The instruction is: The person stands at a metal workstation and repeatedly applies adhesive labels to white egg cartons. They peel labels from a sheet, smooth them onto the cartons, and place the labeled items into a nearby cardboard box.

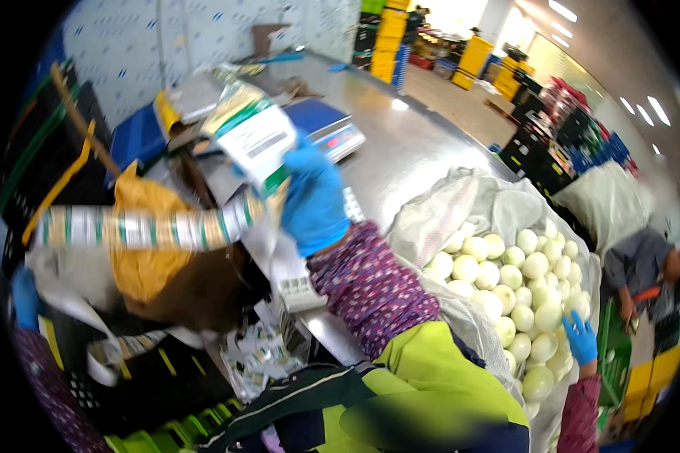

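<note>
My right hand (316, 198), in a blue glove and a purple flowered sleeve, grips a printed label strip (255, 141) with green bands and a barcode. A long blurred run of similar labels (147, 227) stretches leftward from just below this hand. Partly cut off at the left rim, my left hand (26, 297) wears a blue glove too; its fingers are too unclear to read. Beside it a white paper strip (82, 311) curls downward. Loose printed labels (260, 357) lie heaped below my right forearm.
A digital scale (323, 124) stands on the metal table (396, 136). Peeled onions (521, 294) fill a large white woven sack (464, 192) at right, where another person's gloved hand (581, 338) reaches in. An orange-yellow bag (147, 266) and black crates (164, 390) are at left.
</note>
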Tool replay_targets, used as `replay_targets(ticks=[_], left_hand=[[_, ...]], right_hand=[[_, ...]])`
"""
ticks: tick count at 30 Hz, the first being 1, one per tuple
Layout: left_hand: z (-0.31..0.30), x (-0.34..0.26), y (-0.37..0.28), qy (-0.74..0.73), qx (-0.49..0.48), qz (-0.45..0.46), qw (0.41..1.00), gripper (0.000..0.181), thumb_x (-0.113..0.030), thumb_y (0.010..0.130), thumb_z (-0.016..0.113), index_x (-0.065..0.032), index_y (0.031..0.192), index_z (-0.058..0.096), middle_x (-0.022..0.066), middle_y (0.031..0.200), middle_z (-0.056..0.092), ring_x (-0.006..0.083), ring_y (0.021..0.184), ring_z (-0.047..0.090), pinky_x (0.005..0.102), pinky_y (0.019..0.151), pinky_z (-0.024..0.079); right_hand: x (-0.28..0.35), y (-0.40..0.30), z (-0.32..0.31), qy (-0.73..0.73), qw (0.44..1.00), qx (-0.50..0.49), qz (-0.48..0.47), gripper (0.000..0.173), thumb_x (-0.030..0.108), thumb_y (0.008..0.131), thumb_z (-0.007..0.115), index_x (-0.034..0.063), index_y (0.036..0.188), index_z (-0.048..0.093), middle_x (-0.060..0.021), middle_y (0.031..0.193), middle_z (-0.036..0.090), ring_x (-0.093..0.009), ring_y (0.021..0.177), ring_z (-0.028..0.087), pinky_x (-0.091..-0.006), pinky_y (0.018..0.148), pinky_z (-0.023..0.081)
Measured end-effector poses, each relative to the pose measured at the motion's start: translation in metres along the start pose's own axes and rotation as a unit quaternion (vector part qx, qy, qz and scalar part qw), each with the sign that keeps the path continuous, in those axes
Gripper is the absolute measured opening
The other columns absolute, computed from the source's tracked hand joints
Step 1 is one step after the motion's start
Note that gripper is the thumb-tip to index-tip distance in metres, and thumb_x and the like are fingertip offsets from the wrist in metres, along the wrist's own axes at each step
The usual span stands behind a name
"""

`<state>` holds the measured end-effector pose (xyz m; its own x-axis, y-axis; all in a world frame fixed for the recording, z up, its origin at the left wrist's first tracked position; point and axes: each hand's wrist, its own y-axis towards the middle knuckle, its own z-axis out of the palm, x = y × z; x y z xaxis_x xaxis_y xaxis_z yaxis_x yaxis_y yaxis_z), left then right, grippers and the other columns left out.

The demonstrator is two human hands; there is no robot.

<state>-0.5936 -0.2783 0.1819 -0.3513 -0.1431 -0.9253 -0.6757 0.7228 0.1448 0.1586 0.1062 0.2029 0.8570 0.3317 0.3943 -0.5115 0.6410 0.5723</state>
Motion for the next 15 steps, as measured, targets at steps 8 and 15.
replay_targets(ticks=[8, 15], left_hand=[[0.344, -0.108, -0.163, 0.03, 0.076, 0.05, 0.995, 0.033, -0.028, 0.092, 0.051, 0.0008, 0.079, 0.061, 0.0064, 0.062, 0.059, 0.0117, 0.046, 0.053, 0.0216, 0.045, 0.044], [0.484, -0.159, -0.266, -0.158, 0.352, -0.047, 0.921, 0.08, -0.063, 0.088, 0.028, 0.0037, 0.13, 0.042, 0.0161, 0.132, 0.045, 0.0294, 0.123, 0.041, 0.0467, 0.103, 0.03]], right_hand=[[-0.068, -0.042, -0.005, -0.167, 0.957, -0.043, 0.232, 0.035, 0.003, 0.08, 0.056, -0.001, 0.115, 0.056, -0.0058, 0.098, 0.062, -0.012, 0.085, 0.06, -0.0251, 0.078, 0.049], [-0.09, -0.045, 0.0, -0.171, 0.946, 0.002, 0.276, 0.043, 0.015, 0.075, 0.058, -0.0023, 0.114, 0.054, -0.0118, 0.101, 0.062, -0.015, 0.084, 0.06, -0.0241, 0.078, 0.047]])
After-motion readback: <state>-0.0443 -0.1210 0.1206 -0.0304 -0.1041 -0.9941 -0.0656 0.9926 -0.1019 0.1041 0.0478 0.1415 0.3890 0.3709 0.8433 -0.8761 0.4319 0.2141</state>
